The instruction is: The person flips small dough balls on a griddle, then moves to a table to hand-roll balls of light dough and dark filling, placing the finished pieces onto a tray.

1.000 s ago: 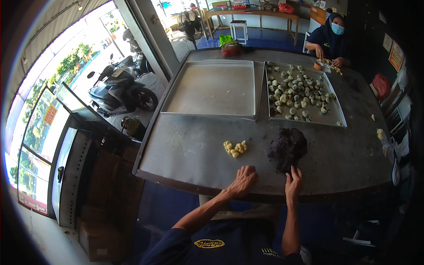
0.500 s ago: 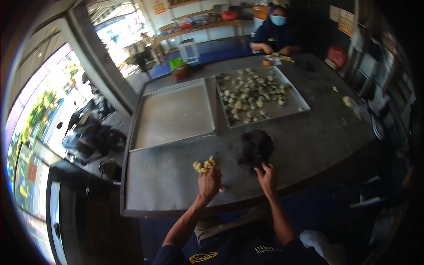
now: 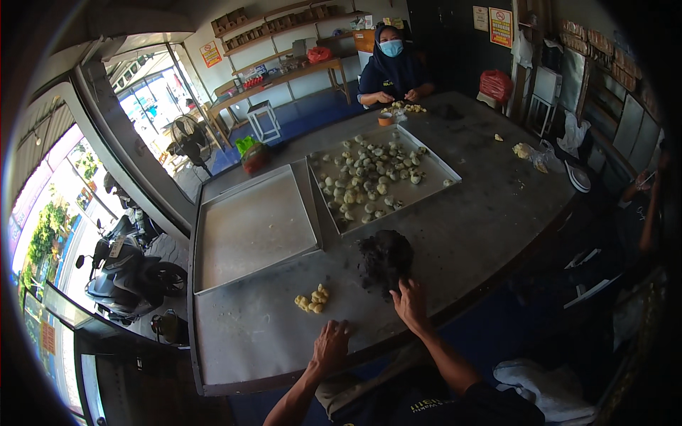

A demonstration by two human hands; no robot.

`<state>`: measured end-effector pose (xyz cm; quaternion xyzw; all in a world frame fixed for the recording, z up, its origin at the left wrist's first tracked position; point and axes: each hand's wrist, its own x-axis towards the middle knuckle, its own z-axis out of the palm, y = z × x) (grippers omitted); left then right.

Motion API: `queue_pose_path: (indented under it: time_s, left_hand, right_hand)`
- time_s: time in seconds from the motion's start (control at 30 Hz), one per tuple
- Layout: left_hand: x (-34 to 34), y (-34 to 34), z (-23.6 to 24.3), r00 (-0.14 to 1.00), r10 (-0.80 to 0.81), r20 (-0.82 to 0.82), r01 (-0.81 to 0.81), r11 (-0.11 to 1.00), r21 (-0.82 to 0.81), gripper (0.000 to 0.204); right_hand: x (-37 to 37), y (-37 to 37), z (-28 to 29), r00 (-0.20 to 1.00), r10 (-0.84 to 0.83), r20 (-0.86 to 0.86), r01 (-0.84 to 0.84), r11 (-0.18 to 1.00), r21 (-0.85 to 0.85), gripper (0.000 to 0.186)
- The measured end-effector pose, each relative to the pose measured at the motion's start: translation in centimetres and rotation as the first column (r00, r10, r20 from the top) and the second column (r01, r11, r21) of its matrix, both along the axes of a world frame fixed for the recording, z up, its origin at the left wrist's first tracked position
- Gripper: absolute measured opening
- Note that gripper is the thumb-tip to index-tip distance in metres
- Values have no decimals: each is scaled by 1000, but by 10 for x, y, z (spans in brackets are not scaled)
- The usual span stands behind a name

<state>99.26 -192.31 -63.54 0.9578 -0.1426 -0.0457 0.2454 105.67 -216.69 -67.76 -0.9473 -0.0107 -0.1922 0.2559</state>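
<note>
In the head view, two metal trays are sitting on the grey tabletop (image 3: 469,234): one empty tray (image 3: 252,227) and one tray of pale dough pieces (image 3: 380,174), too many to count. One dark, rough lump of filling (image 3: 385,259) is lying near the front edge, one small yellow dough pile (image 3: 313,299) beside it. The right hand (image 3: 410,302) is touching the lump, fingers spread wide, holding nothing. The left hand (image 3: 332,346) is resting flat, empty.

I see a dull grey metal bench (image 3: 483,213); on it, beside the matt, rough black lump (image 3: 384,260), lie smooth metal trays (image 3: 249,227) and soft, pale yellow dough pieces (image 3: 313,299).
</note>
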Motion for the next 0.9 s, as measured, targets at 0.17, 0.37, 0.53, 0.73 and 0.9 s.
queue_pose_path:
  time_s: [0.17, 0.37, 0.53, 0.73, 0.9]
  left_hand:
    - [73, -6, 29, 850, 118, 514, 93, 926, -367, 40]
    - [123, 34, -43, 976, -18, 218, -22, 984, 178, 36]
    - [113, 59, -63, 963, 140, 232, -149, 989, 22, 23]
    - [107, 93, -27, 927, 373, 23, -332, 850, -410, 29]
    - [101, 89, -30, 845, 529, 74, -422, 746, -515, 23]
  right_hand:
    - [11, -8, -12, 999, 47, 7, -47, 997, 54, 34]
    - [28, -31, 2, 964, 170, -204, -186, 981, -62, 26]
    - [-2, -46, -27, 989, 124, -76, -133, 985, -115, 31]
    - [-24, -33, -10, 995, 92, 37, -90, 994, -54, 44]
    - [2, -39, -7, 997, 62, -34, -60, 996, 65, 33]
